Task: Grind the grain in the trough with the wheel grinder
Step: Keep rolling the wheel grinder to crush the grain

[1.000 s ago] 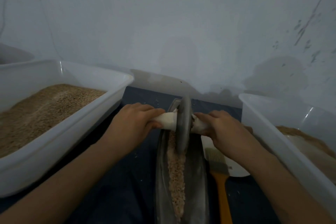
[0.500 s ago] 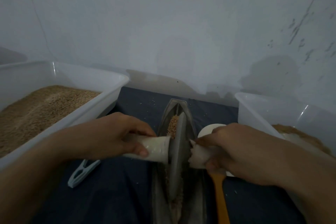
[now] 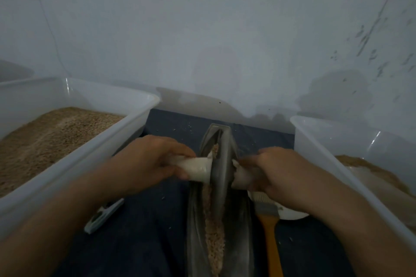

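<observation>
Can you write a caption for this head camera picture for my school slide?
Left hand and right hand grip the wheel grinder handles, rolling it over grain in the trough.

You see no readable text, label, brand, number or sign anywhere: frame dim and blurred, all visible surfaces plain, unmarked.

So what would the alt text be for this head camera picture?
Two hands, left hand and right hand, grip the white handles of a wheel grinder standing in a narrow metal trough of grain. Grain-filled plastic bins flank it; an orange-handled brush lies to the right.
</observation>
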A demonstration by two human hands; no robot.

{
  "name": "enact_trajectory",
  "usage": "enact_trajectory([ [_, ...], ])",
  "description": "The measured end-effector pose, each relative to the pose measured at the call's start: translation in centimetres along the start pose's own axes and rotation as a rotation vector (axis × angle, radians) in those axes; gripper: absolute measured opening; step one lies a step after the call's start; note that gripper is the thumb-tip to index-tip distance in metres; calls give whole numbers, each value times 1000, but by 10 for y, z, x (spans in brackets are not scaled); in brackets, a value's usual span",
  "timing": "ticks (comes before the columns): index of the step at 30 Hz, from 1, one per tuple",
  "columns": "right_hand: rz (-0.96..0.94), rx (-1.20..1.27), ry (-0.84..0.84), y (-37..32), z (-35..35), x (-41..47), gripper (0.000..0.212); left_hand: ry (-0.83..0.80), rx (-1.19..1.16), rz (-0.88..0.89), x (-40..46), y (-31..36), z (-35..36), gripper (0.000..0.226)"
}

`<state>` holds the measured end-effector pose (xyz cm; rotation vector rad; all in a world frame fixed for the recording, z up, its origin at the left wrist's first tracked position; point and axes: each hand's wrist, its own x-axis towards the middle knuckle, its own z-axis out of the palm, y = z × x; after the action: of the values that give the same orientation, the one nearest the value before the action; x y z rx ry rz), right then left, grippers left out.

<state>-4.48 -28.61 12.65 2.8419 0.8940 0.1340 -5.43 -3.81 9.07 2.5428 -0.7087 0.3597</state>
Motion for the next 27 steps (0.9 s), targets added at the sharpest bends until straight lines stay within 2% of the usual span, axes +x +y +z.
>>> enact_trajectory([
  [3, -86, 56, -98, -7, -17, -21, 28, -303, -192, 38, -10, 3, -23, 33],
  [6, -128, 29, -147, -9, -20, -33, 35, -482, -304, 41, -14, 8, -34, 43],
  [8, -126, 36, -69, -10, -20, -33, 34, -467, -260, 30, -13, 10, -31, 38],
  [11, -31, 25, -51, -6, -8, -16, 34, -271, -54, -27, -7, 9, -15, 21],
  [13, 36, 16, 22, 1, 7, 2, 43, -108, 92, -80, -1, 9, 0, 28],
  [15, 97, 46, 129, 5, 18, 13, 56, 86, 237, -58, 6, 8, 16, 37],
  [17, 134, 70, 178, 10, 25, 18, 63, 170, 295, -18, 11, 6, 24, 40],
  [19, 116, 82, 164, 11, 24, 17, 62, 166, 250, -4, 12, 3, 21, 41],
  [21, 52, 60, 127, 8, 16, 14, 56, 93, 137, -34, 8, 0, 13, 41],
  [25, -16, 54, -39, -5, -6, -10, 33, -181, -141, -13, -7, 5, -12, 35],
  [27, -39, 36, -114, -7, -12, -21, 29, -310, -231, 37, -11, 10, -24, 36],
])
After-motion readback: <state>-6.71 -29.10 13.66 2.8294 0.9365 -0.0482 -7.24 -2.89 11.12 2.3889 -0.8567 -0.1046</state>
